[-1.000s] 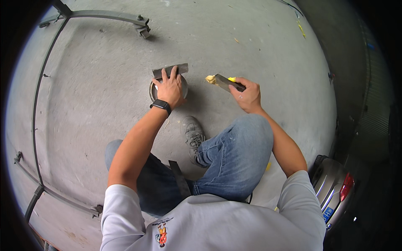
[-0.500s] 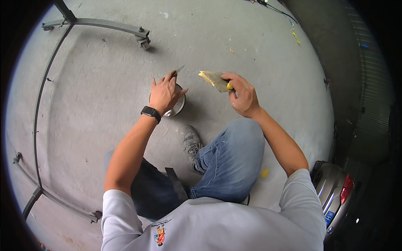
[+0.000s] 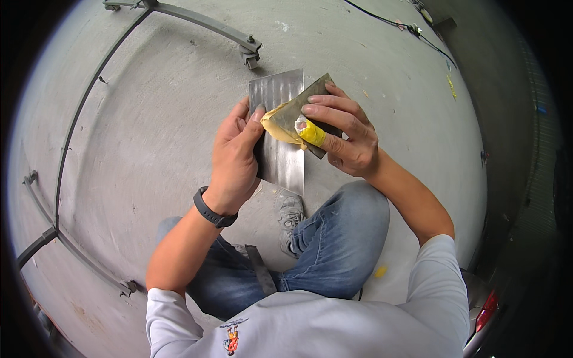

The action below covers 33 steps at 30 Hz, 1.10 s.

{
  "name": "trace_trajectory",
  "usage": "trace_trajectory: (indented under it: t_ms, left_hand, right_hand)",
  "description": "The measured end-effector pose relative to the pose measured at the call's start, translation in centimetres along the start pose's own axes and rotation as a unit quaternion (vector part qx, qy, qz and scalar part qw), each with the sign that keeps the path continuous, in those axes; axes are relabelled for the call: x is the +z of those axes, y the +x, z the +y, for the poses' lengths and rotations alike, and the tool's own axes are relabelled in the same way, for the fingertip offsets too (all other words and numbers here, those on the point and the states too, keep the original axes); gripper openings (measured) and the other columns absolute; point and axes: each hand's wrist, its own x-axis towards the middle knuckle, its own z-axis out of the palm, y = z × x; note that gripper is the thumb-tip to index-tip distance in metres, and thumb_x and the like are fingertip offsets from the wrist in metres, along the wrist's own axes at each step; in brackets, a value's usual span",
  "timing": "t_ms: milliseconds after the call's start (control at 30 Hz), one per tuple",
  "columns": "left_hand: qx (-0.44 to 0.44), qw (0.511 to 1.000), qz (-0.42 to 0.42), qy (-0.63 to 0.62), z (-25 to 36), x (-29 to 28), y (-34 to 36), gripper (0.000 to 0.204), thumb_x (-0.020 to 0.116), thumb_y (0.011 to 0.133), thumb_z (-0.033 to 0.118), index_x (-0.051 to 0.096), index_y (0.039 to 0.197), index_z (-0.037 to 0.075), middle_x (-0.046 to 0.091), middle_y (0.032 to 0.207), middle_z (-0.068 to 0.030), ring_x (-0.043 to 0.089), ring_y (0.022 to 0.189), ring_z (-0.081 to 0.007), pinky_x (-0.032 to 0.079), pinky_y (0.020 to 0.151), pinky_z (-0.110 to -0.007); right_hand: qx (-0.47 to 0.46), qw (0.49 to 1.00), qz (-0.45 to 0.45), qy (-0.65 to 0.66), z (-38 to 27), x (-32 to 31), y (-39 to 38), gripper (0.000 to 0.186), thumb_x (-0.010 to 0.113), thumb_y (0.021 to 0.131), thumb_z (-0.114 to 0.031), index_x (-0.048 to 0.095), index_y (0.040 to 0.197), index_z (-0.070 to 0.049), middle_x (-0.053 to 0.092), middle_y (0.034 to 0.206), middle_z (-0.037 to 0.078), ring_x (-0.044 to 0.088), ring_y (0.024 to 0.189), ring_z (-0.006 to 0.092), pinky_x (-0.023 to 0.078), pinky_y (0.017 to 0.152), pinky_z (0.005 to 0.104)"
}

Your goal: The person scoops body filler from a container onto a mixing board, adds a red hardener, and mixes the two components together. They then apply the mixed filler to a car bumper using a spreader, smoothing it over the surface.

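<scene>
My left hand (image 3: 234, 149) is closed on the left edge of a rectangular ridged-looking metal plate (image 3: 285, 164), its thumb on the upper face. In my right hand (image 3: 352, 134) is a thin grey-green putty spreader (image 3: 298, 107), tilted over the plate. Yellowish putty (image 3: 280, 128) coats the spreader's left edge, which lies over the plate close to my left thumb; whether it presses on the plate I cannot tell. Yellow tape (image 3: 313, 134) wraps one finger of my right hand, with a whitish tip.
A grey metal frame on casters (image 3: 203, 24) runs along the left and far left of the concrete floor (image 3: 155, 131). A black cable (image 3: 382, 18) lies at the far right. Part of a car (image 3: 486, 310) shows at the lower right. A dark strip (image 3: 259, 268) lies by my lap.
My left hand has lifted and turned the plate flat toward me. My right hand has brought the spreader left, over the plate. The round tin under my left hand no longer shows.
</scene>
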Motion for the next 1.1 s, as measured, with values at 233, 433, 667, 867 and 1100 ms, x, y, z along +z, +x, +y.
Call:
trace_trajectory:
  t_ms: [233,433,667,867,1100]
  left_hand:
    - [-0.017,0.999,-0.027,0.037,0.5,-0.8,-1.3,0.046,0.052,0.114,0.016,0.044,0.153,-0.007,0.070,0.128,-0.0066,0.066,0.111,-0.0081,0.053,0.096,-0.025]
    - [-0.015,0.998,-0.050,0.046,1.3,-0.5,-1.9,0.049,0.053,0.113,0.015,0.042,0.156,-0.007,0.068,0.130,-0.0055,0.064,0.112,-0.0071,0.051,0.098,-0.025]
    - [-0.035,0.996,-0.081,0.008,1.2,-0.8,-0.9,0.045,0.054,0.113,0.018,0.049,0.151,-0.006,0.071,0.127,-0.0051,0.066,0.111,-0.0074,0.051,0.097,-0.025]
    - [-0.054,0.995,-0.057,-0.060,0.6,0.0,-2.5,0.043,0.054,0.114,0.020,0.049,0.150,-0.003,0.070,0.129,-0.0074,0.066,0.114,-0.0086,0.052,0.099,-0.026]
    - [0.016,0.998,-0.057,-0.006,2.1,-2.3,-1.2,0.047,0.052,0.114,0.023,0.045,0.153,-0.001,0.066,0.135,-0.0072,0.065,0.120,-0.0099,0.052,0.104,-0.029]
  right_hand:
    - [-0.033,0.994,-0.104,0.008,0.2,-2.9,-0.6,0.025,0.070,0.089,-0.013,0.084,0.110,-0.016,0.073,0.133,0.003,0.063,0.132,0.0241,0.042,0.123,0.0561]
    - [-0.047,0.980,-0.181,-0.074,0.9,-5.3,-1.9,0.023,0.071,0.089,-0.016,0.083,0.109,-0.016,0.074,0.129,0.001,0.066,0.128,0.0227,0.041,0.124,0.0580]
    - [0.471,0.754,-0.068,0.452,-2.7,-7.1,0.7,0.029,0.074,0.091,-0.004,0.065,0.118,0.003,0.073,0.107,0.006,0.070,0.096,0.0108,0.055,0.088,0.0252]
    - [0.476,0.590,-0.012,0.652,-1.8,-2.3,0.4,0.045,0.071,0.100,-0.004,0.049,0.139,0.005,0.076,0.115,0.013,0.071,0.103,0.0126,0.057,0.090,0.0284]
    - [0.503,0.663,0.104,0.545,-0.9,-2.3,0.1,0.040,0.068,0.105,-0.009,0.047,0.137,0.001,0.076,0.112,0.015,0.073,0.098,0.0136,0.058,0.090,0.0271]
